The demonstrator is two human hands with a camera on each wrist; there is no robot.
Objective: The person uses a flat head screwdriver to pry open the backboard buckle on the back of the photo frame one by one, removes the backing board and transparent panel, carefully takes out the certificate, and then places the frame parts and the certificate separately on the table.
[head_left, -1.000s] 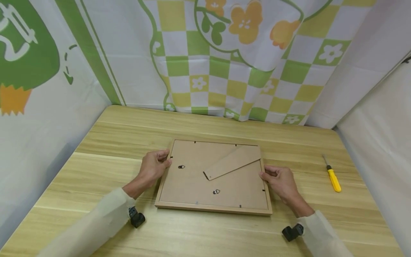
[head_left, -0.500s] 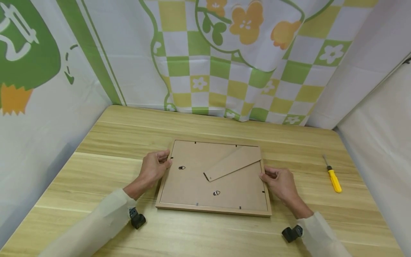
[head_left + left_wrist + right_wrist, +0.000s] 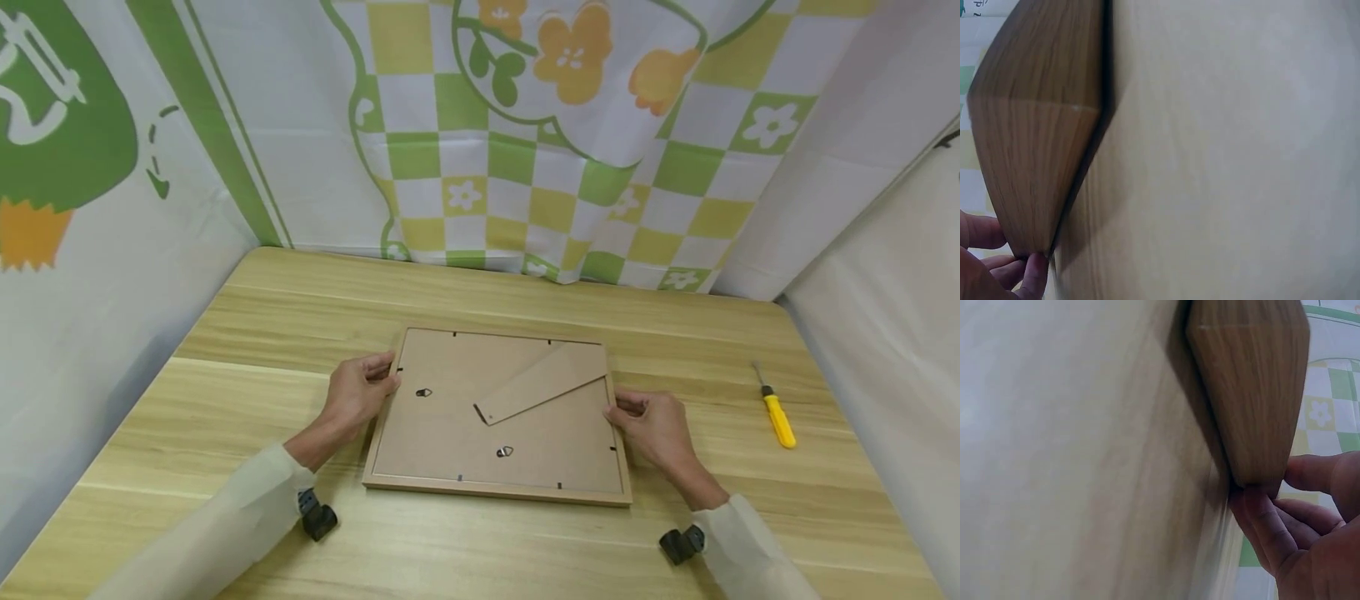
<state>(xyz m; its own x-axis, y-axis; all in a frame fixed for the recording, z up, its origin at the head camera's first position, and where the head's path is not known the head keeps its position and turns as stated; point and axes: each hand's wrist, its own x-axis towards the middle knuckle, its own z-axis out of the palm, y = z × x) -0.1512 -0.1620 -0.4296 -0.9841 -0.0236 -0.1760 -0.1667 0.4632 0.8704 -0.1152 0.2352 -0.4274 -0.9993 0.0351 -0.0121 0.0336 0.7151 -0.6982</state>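
Observation:
A wooden picture frame [image 3: 442, 433] lies back side up in the middle of the table, with a brown backing board, a slanted easel leg [image 3: 543, 385], two metal hanging rings and several small black tabs along its edges. At its left side my left hand [image 3: 356, 390] grips the edge, thumb on top and fingers at the outer side. My right hand [image 3: 657, 427] pinches the opposite edge in the same way. Both wrist views show the frame's wood-grained side [image 3: 1032, 162] close up, fingertips [image 3: 1263, 512] tucked at its lower edge.
A screwdriver [image 3: 780, 421] with a yellow handle lies on the table [image 3: 225, 400] to the right of the frame. Behind the table hangs a green and yellow checked curtain [image 3: 510, 192]. White cloth walls stand at both sides.
Hardly anything differs: the picture frame sits very slightly lower in view at its far and right edges. Both hands keep their places on its sides.

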